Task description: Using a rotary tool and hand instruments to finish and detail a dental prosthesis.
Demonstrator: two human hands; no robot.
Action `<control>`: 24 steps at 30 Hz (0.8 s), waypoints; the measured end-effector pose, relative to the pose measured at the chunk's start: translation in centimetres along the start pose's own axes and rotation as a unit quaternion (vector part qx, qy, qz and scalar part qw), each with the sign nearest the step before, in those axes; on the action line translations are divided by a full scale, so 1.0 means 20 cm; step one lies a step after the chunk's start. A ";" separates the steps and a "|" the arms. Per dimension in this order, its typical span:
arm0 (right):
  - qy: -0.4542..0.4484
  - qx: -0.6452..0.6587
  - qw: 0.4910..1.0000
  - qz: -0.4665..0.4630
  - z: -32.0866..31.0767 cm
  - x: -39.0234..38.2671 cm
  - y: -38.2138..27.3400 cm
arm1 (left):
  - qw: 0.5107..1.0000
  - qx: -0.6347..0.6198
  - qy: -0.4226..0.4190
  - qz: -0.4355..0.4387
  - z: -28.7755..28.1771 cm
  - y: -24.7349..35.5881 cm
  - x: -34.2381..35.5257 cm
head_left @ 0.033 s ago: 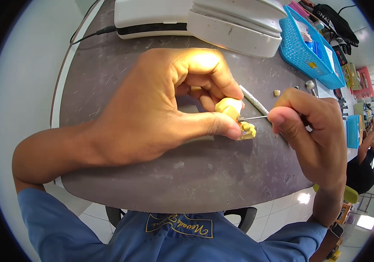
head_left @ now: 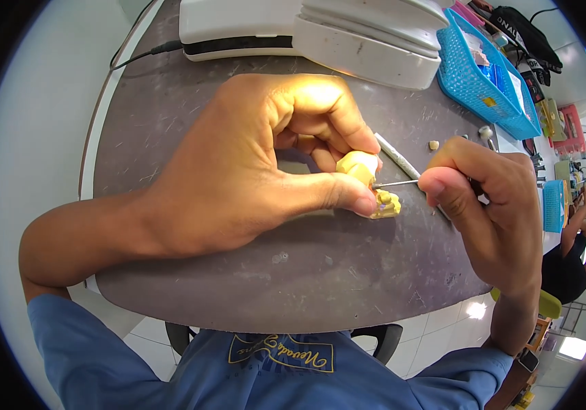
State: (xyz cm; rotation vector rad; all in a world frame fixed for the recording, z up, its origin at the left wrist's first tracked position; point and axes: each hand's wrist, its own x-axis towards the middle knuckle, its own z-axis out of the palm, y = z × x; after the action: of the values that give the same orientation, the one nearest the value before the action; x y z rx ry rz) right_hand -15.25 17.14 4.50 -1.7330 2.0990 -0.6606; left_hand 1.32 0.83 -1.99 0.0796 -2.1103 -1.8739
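My left hand (head_left: 252, 164) pinches a pale yellow dental cast (head_left: 356, 167) between thumb and curled fingers, above the table. A knobbly lower part of the cast (head_left: 387, 203) shows beyond the thumb; whether it is a separate piece, I cannot tell. From the right, my right hand (head_left: 487, 205) grips a thin metal probe (head_left: 399, 183) between thumb and forefinger. Its tip meets the cast at a small reddish-orange patch by my left thumb. Most of the probe's handle is hidden in the right hand.
Behind the hands lies a whitish speckled rod (head_left: 402, 158). A small tooth-like piece (head_left: 433, 145) rests beside it. White equipment (head_left: 368, 51) stands at the back, near a blue basket (head_left: 457, 68) of packets. Far right, another person (head_left: 569, 266) sits at a bench.
My left hand and the cast have shifted a hair upward in the picture. The probe tip stays against the cast.
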 end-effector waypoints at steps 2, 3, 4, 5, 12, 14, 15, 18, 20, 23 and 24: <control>0.012 -0.040 0.998 -0.054 0.02 0.00 0.03 | 0.999 -0.034 0.003 -0.031 0.00 0.00 0.00; 0.024 -0.051 0.996 -0.074 0.02 0.00 0.03 | 0.996 -0.072 -0.002 -0.055 -0.01 0.01 0.00; 0.035 -0.063 0.993 -0.094 0.03 0.00 0.03 | 0.991 -0.110 -0.007 -0.079 -0.01 0.01 0.01; 0.037 -0.061 0.993 -0.095 0.03 0.00 0.04 | 0.991 -0.107 -0.007 -0.079 -0.01 0.02 0.01; 0.051 -0.088 0.984 -0.148 0.03 -0.01 0.07 | 0.990 -0.099 -0.031 -0.095 -0.02 0.03 0.02; 0.039 -0.089 0.988 -0.119 0.03 -0.01 0.05 | 0.992 -0.087 -0.031 -0.084 -0.01 0.02 0.02; 0.025 -0.088 0.993 -0.078 0.03 -0.01 0.04 | 0.991 -0.092 -0.016 -0.091 -0.01 0.03 0.02; 0.006 -0.066 0.997 -0.040 0.02 -0.02 0.01 | 0.993 -0.074 0.006 -0.097 0.00 0.06 0.03; -0.001 -0.044 0.998 -0.045 0.01 -0.02 0.02 | 0.994 -0.049 0.017 -0.097 0.00 0.06 0.02; -0.002 -0.014 0.999 -0.044 0.01 -0.01 0.02 | 0.989 -0.106 0.012 -0.102 0.00 0.06 0.01; 0.004 -0.047 0.996 -0.075 0.01 -0.01 0.02 | 0.987 -0.103 -0.003 -0.123 -0.01 0.07 0.01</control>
State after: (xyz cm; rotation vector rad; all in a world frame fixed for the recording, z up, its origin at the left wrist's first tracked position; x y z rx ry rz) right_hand -15.41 17.30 4.11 -1.9583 2.0494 -0.6187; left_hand 1.36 0.74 -0.54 0.2989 -1.9731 -2.2248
